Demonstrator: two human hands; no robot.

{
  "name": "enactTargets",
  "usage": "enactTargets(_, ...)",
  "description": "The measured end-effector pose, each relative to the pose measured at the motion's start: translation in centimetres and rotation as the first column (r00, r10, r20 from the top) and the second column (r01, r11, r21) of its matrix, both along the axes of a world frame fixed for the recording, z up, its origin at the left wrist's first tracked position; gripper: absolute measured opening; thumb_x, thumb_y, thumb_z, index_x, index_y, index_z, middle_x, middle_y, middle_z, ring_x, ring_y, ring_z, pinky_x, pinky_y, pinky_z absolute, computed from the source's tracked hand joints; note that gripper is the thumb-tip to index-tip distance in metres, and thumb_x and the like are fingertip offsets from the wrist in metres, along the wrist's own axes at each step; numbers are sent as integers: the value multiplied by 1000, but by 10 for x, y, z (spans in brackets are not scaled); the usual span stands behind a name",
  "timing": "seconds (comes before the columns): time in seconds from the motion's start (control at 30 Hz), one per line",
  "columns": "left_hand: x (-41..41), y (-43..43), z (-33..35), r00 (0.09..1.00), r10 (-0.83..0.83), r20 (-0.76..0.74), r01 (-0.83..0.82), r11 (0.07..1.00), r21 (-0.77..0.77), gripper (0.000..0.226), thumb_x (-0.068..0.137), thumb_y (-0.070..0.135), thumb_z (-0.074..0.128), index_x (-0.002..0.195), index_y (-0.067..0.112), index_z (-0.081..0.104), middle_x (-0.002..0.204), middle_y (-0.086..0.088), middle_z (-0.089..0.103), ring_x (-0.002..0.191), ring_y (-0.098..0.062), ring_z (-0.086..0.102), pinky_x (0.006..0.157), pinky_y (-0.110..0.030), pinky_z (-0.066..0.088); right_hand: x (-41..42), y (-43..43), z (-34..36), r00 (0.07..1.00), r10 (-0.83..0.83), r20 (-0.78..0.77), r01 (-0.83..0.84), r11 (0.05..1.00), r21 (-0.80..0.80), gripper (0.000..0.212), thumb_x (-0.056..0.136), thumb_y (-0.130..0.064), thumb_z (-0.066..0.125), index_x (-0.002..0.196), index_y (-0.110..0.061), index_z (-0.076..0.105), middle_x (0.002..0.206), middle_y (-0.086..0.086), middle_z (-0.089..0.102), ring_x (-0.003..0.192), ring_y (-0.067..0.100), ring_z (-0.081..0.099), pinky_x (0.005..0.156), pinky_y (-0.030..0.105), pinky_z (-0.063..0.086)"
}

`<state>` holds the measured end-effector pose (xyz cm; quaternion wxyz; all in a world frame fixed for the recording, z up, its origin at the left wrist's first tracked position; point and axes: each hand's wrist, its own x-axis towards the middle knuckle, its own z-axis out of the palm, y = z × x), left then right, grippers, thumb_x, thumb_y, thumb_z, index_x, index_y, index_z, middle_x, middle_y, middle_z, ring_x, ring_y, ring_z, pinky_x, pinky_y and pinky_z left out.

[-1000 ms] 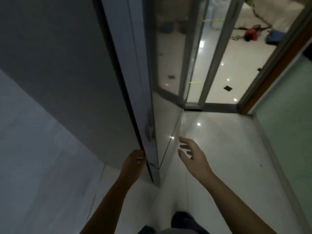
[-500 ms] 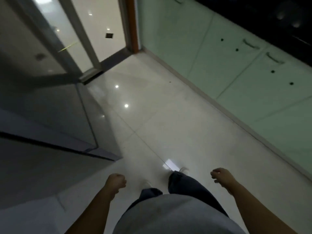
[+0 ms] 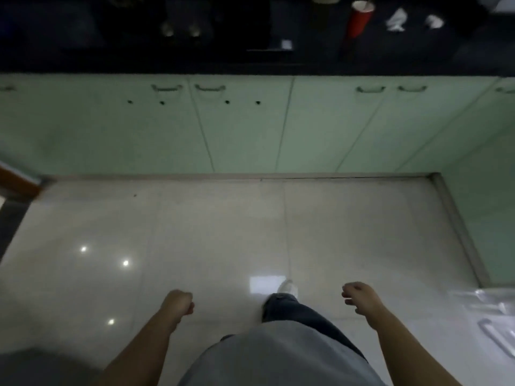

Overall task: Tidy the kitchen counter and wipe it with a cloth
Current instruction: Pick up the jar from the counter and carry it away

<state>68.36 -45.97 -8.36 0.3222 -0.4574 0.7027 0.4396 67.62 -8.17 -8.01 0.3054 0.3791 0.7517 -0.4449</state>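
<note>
The dark kitchen counter runs across the top of the view, well ahead of me. On it stand a red cup, two crumpled white pieces and a dark appliance with two shiny knobs. My left hand is curled into a fist low over the floor and holds nothing. At the same height, my right hand hangs with fingers loosely curled, also with nothing in it. Both hands are far from the counter.
Pale green cabinet doors with handles sit under the counter and continue down the right side. Glossy white floor tiles lie between me and the cabinets. A brown door frame is at the left. A clear plastic thing lies at the lower right.
The view has swung from the glass door to the cabinets and counter. My left hand let go of the door edge; both hands dropped to my sides and curled.
</note>
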Motion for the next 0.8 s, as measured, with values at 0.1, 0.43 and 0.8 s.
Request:
enactTargets(0.1,-87,83,18,956,-289,-43,290,957,15,31,91,2,40,62,10,47,74,-11,55,66,-22,51,49,-23,34,-23,60,8,990,-136,-25,136,991,-1,30,92,-12,48,114,6,55,98,16,56,87,29,53,64,29,38)
enactTargets(0.43,-272,232,69,661,-649,-376,663,740,-112,24,89,17,50,112,13,55,105,-5,58,99,-21,56,81,-26,40,-154,141,25,927,-345,-146,339,938,-67,29,92,-17,50,114,2,55,100,14,58,87,25,53,59,24,39)
enactTargets(0.8,-523,273,123,491,-461,-739,554,820,-144,10,87,24,53,88,34,55,88,12,64,90,-19,63,84,-31,48,-438,169,99,903,-70,-425,95,995,38,33,91,-22,53,121,-7,55,114,12,62,106,24,57,92,33,43)
